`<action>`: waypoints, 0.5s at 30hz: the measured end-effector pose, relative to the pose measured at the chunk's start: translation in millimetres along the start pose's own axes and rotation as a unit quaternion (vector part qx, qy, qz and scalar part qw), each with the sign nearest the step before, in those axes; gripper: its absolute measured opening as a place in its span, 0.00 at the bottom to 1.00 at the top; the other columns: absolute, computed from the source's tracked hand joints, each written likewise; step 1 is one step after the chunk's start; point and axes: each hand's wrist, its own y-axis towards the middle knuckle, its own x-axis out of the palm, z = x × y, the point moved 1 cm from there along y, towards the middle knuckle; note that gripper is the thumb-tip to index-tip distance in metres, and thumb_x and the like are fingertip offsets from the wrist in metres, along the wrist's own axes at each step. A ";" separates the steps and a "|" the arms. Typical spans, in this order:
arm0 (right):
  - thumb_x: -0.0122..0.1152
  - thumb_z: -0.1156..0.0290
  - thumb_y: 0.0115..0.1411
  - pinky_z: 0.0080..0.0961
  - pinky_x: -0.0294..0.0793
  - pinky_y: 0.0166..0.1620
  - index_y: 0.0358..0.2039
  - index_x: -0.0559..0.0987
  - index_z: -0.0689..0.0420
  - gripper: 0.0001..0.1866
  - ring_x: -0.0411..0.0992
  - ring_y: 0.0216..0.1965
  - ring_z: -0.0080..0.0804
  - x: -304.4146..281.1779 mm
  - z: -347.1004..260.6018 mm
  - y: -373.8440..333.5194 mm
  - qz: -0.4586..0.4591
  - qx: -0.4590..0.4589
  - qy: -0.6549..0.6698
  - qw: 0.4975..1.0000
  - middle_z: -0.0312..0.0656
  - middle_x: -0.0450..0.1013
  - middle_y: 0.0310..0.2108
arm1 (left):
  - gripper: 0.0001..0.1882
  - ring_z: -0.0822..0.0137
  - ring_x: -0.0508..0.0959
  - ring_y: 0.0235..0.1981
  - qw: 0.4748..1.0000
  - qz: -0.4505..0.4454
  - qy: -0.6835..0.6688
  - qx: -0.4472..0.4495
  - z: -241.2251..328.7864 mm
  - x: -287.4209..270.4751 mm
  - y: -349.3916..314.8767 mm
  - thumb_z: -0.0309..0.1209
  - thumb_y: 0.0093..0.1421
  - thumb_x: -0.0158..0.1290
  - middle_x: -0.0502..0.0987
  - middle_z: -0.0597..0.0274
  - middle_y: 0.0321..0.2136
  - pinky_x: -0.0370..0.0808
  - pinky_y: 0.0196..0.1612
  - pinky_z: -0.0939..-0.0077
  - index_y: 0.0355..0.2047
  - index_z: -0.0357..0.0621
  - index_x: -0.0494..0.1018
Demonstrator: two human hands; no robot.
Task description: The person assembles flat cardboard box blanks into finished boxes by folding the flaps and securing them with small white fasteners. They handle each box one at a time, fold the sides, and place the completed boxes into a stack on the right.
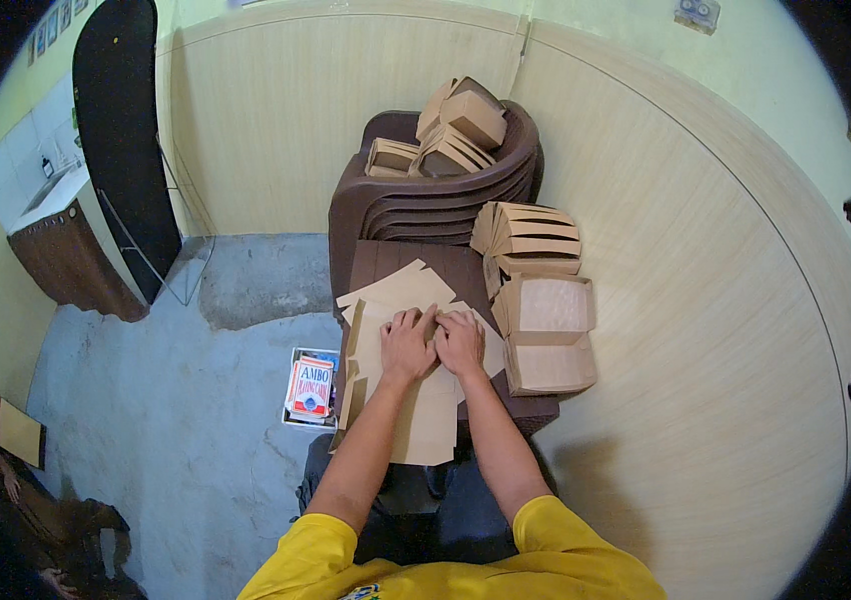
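A brown cardboard box blank (pixel 424 425), partly unfolded, lies over a brown chair seat (pixel 386 258) and reaches toward my lap. Its left edge stands up as a folded flap. My left hand (pixel 408 343) rests on the blank with fingers bent and pressed together at a crease. Right beside it, nearly touching, my right hand (pixel 460 343) has its fingers curled onto the same crease. More flat cardboard (pixel 408 288) shows at the far end, under or part of the blank; I cannot tell which. The fingertips partly hide the crease.
Several folded cardboard boxes (pixel 476 112) sit on the stacked brown chairs (pixel 436 215). To the right are nested boxes (pixel 536 238) and an opened box (pixel 551 330). A small white bin (pixel 310 390) stands on the floor at left. Another person's brown clothing (pixel 56 525) shows lower left.
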 end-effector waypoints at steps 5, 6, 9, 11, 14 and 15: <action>0.54 0.69 0.63 0.51 0.66 0.66 0.69 0.66 0.62 0.33 0.72 0.60 0.53 0.0 6.4 -12.2 0.011 -0.028 0.058 0.998 0.46 0.80 0.59 | 0.34 0.55 0.69 0.67 1.000 0.010 0.000 0.006 1.3 -1.8 -0.6 0.39 0.60 0.58 0.74 0.59 0.64 0.63 0.67 0.48 0.69 0.55 0.73; 0.53 0.70 0.64 0.51 0.65 0.67 0.72 0.59 0.65 0.36 0.73 0.60 0.54 0.5 10.0 -14.1 0.004 -0.004 0.093 0.996 0.47 0.79 0.62 | 0.33 0.55 0.69 0.68 1.000 0.001 0.006 -0.002 1.8 -1.2 -0.5 0.39 0.61 0.58 0.74 0.59 0.64 0.63 0.67 0.48 0.68 0.54 0.74; 0.51 0.69 0.64 0.51 0.62 0.70 0.74 0.45 0.69 0.43 0.68 0.67 0.56 0.2 12.7 -18.5 -0.043 -0.024 0.066 0.997 0.49 0.77 0.65 | 0.29 0.54 0.68 0.68 1.000 0.007 0.015 -0.006 3.1 0.9 -1.1 0.40 0.62 0.57 0.73 0.59 0.64 0.63 0.68 0.49 0.65 0.53 0.76; 0.54 0.67 0.65 0.52 0.59 0.72 0.77 0.44 0.67 0.46 0.65 0.70 0.56 -1.3 7.3 -17.1 -0.048 0.010 0.020 0.999 0.50 0.71 0.70 | 0.29 0.53 0.68 0.68 1.000 0.019 0.008 0.012 2.7 2.5 -1.4 0.40 0.62 0.56 0.73 0.58 0.65 0.64 0.68 0.49 0.65 0.51 0.76; 0.55 0.63 0.67 0.54 0.56 0.74 0.79 0.42 0.65 0.48 0.62 0.73 0.57 -5.1 -4.5 -12.2 -0.088 0.049 -0.011 0.995 0.52 0.64 0.75 | 0.31 0.54 0.67 0.68 0.999 0.026 0.013 0.026 -0.2 4.7 -2.0 0.40 0.61 0.57 0.73 0.57 0.65 0.63 0.69 0.52 0.65 0.48 0.75; 0.54 0.62 0.68 0.55 0.56 0.74 0.79 0.41 0.65 0.48 0.61 0.74 0.58 -5.7 -6.7 -11.4 -0.094 0.050 -0.014 0.994 0.53 0.61 0.76 | 0.32 0.55 0.67 0.68 0.999 0.013 0.020 0.022 -0.8 5.9 -2.1 0.40 0.61 0.57 0.72 0.56 0.64 0.62 0.70 0.53 0.65 0.46 0.75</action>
